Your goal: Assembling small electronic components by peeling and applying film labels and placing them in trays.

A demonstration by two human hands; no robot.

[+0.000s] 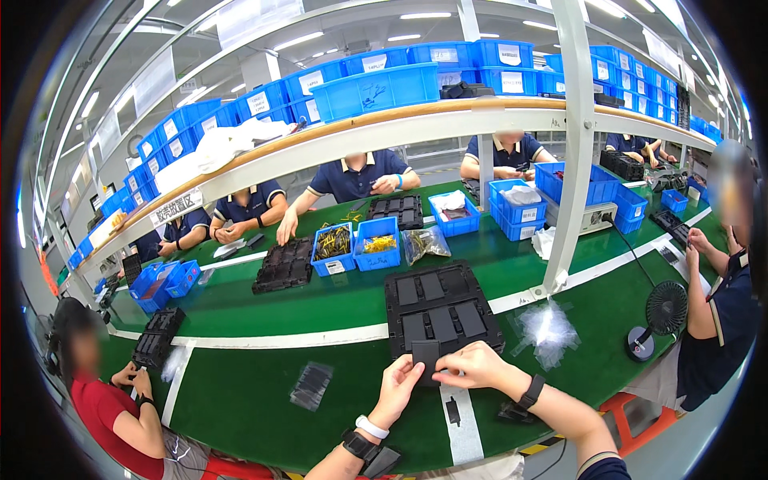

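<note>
I have both hands pinched on 1 flat dark plate at the near edge of the black tray: left hand on its lower left corner, right hand over its right edge. Best to keep it level and square it to a pocket before letting go. 1 small dark part lies on the white stripe. Beyond the tray, 2 blue bins.

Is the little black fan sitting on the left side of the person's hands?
No, the black fan stands on the green table to the right of both hands, which hold a dark flat piece.
</note>
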